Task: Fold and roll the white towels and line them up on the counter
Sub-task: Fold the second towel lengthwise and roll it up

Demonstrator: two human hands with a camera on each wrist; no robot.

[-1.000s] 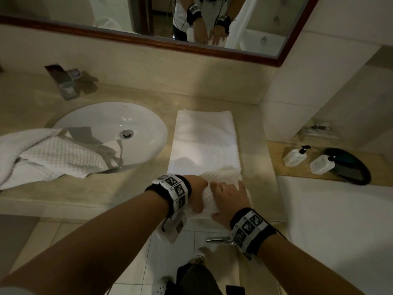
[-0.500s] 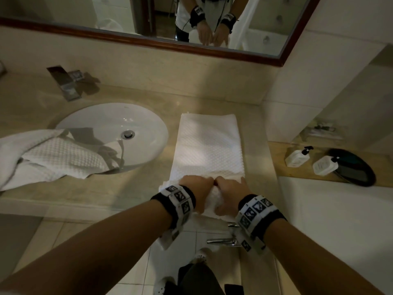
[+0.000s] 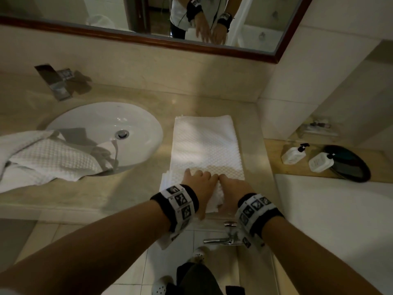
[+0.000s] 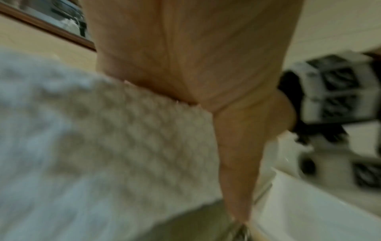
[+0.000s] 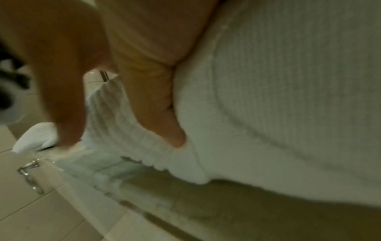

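A white waffle towel [image 3: 205, 143], folded into a long strip, lies on the beige counter [image 3: 136, 188] right of the sink. Its near end is rolled up at the counter's front edge. My left hand [image 3: 198, 182] and right hand [image 3: 232, 186] sit side by side on that roll, fingers curled over its top. In the left wrist view my left hand [image 4: 185, 57] covers the towel [image 4: 103, 138], thumb pointing down. In the right wrist view my right hand [image 5: 148, 48] has its thumb pressed into the rolled end [image 5: 278, 97]. A second white towel [image 3: 42, 162] lies crumpled at the left, partly over the sink rim.
The oval sink [image 3: 102, 124] and its faucet [image 3: 57, 81] take up the counter's left half. A wall closes off the counter on the right. On a lower ledge beyond it stand two white pump bottles [image 3: 294, 154] beside a black tray [image 3: 348, 167]. A mirror hangs behind.
My right hand, flat on the towel a second ago, has curled onto the roll beside my left. Both hands have pushed the roll a little farther along the strip.
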